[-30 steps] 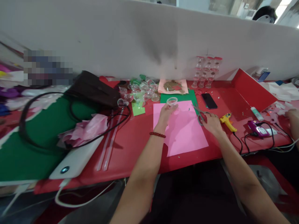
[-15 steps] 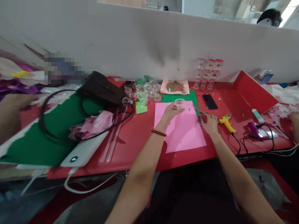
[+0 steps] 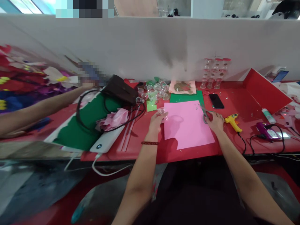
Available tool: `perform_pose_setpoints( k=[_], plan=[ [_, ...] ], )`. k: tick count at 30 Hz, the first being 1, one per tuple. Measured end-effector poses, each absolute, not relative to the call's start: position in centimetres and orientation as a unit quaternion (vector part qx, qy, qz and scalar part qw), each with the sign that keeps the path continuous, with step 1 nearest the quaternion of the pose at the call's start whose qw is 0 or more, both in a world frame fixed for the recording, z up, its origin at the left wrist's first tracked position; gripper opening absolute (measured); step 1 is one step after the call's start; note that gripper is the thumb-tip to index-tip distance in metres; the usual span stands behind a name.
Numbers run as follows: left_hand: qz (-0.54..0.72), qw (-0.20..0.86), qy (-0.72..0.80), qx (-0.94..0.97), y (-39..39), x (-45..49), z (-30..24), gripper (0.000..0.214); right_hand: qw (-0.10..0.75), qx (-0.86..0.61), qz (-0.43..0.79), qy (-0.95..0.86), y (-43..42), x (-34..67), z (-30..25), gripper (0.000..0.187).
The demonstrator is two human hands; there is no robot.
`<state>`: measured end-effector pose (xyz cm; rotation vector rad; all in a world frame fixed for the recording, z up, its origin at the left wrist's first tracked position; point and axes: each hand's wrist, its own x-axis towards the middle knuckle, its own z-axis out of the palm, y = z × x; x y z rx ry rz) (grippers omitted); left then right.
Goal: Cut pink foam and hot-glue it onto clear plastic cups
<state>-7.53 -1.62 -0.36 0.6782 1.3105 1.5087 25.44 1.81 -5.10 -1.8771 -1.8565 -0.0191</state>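
Note:
My left hand (image 3: 155, 122), with a beaded bracelet at the wrist, is closed on a small clear plastic cup (image 3: 161, 110) by the left edge of a pink paper sheet (image 3: 189, 125). The sheet has a notch cut from its lower left corner. Over its right edge, my right hand (image 3: 216, 122) grips the red handles of scissors (image 3: 207, 115), whose blades point away to the upper left. Partly beneath the pink sheet lies a green sheet (image 3: 186, 97). My fingers hide part of the cup and of the scissor handles.
Clear cups (image 3: 157, 90) are heaped behind. A phone (image 3: 216, 101), a yellow glue gun (image 3: 233, 122) and a red box (image 3: 267, 92) stand right. Left are a dark bag (image 3: 120, 90), a white power bank (image 3: 106, 140) and another person's arm (image 3: 47, 107). Cup stacks (image 3: 215, 73) stand by the wall.
My left hand has moved left and nearer with the clear cup, from above the pink sheet to its left edge. The scissors stay in my right hand. The view has shifted left.

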Motion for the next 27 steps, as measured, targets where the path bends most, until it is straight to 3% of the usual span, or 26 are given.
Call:
perform_pose_setpoints(
  k=[8,14,19,21,24,27],
  plan=[
    [0.554,0.532,0.572,0.288,-2.3,-6.9,0.2,0.037,0.247,-0.684,-0.017,-0.686,2.3,25.8,-5.5,0.045],
    [0.576,0.510,0.578,0.272,-3.0,-5.9,-0.2,0.036,0.230,-0.688,-0.021,-0.688,2.1,25.0,-4.6,0.038],
    [0.618,0.503,0.562,0.223,-3.1,-6.3,-0.6,0.034,0.317,-0.678,0.030,-0.663,2.2,25.1,-2.9,0.039],
    [0.634,0.500,0.553,0.207,-2.8,-6.7,-0.4,0.030,0.414,-0.663,0.095,-0.616,1.8,25.4,-1.8,0.047],
    [0.653,0.500,0.534,0.196,-1.7,-6.9,0.3,0.020,0.534,-0.601,0.291,-0.518,-0.1,25.9,0.4,0.059],
    [0.674,0.517,0.490,0.193,0.1,-6.6,1.1,0.015,0.492,-0.501,0.510,-0.497,-3.8,26.3,2.8,0.045]
  ],
)
